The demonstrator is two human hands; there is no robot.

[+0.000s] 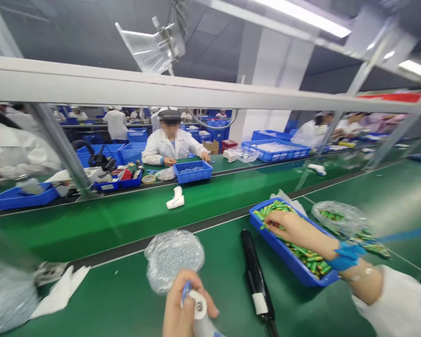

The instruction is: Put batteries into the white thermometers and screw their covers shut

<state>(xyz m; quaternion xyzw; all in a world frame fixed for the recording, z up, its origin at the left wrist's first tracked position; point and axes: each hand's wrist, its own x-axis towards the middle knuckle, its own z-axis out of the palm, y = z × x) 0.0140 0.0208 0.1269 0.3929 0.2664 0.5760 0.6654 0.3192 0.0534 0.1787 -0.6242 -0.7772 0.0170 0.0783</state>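
My right hand (pixel 289 226) touches green cylinders (pixel 310 257) in blue bin (pixel 284 254), grip unclear; left hand (pixel 182 302), left of bin, clamps white device (pixel 201 323).

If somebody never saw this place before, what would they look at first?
Probably the blue tray on the right, heaped with little green and yellow cylinders, with the right hand in among them. Next might come the white object in the left hand, at the bottom middle.
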